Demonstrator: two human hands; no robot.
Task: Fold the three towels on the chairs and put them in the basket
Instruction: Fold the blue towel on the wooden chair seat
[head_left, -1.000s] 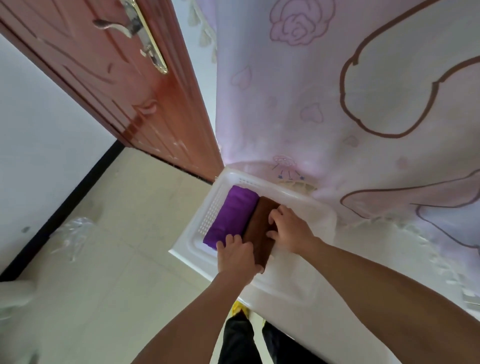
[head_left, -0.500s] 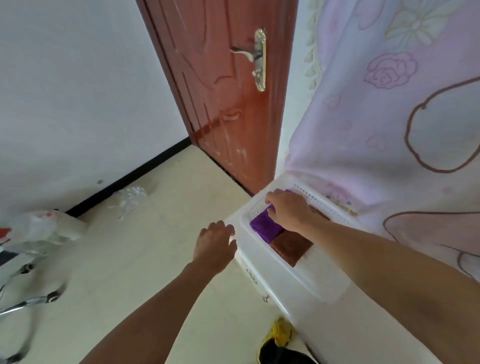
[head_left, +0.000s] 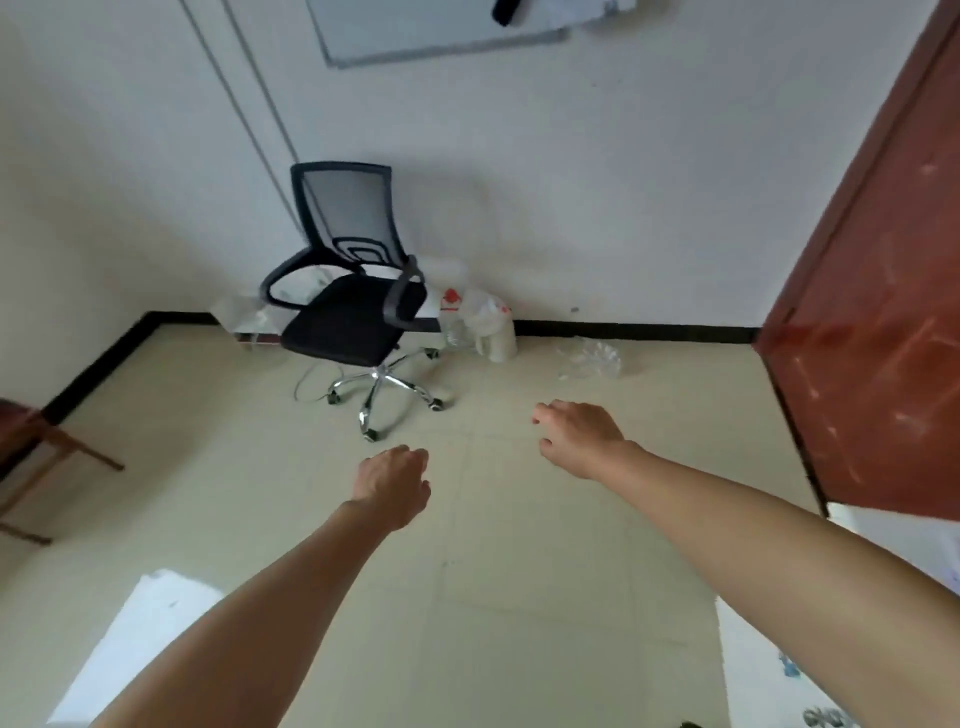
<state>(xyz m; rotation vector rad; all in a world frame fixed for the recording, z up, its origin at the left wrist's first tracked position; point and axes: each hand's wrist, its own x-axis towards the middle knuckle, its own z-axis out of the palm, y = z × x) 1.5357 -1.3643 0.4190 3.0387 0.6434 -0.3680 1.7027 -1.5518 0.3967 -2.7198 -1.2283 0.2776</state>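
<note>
A black mesh office chair (head_left: 353, 306) stands against the far wall with a bare seat; no towel shows on it. A wooden chair (head_left: 31, 457) is cut off at the left edge. My left hand (head_left: 397, 483) and my right hand (head_left: 579, 436) hover over the floor in front of me, both empty with fingers loosely curled. The basket and the folded towels are out of view.
A red-brown door (head_left: 878, 322) stands at the right. White plastic bags and a jug (head_left: 488, 322) sit by the wall behind the office chair, with crumpled clear plastic (head_left: 589, 358) on the floor. White surfaces lie at the bottom left (head_left: 135, 639) and bottom right.
My view has swung left from the basket to the room. Both hands have left the purple and brown towels in the basket and now hang empty over the floor.
</note>
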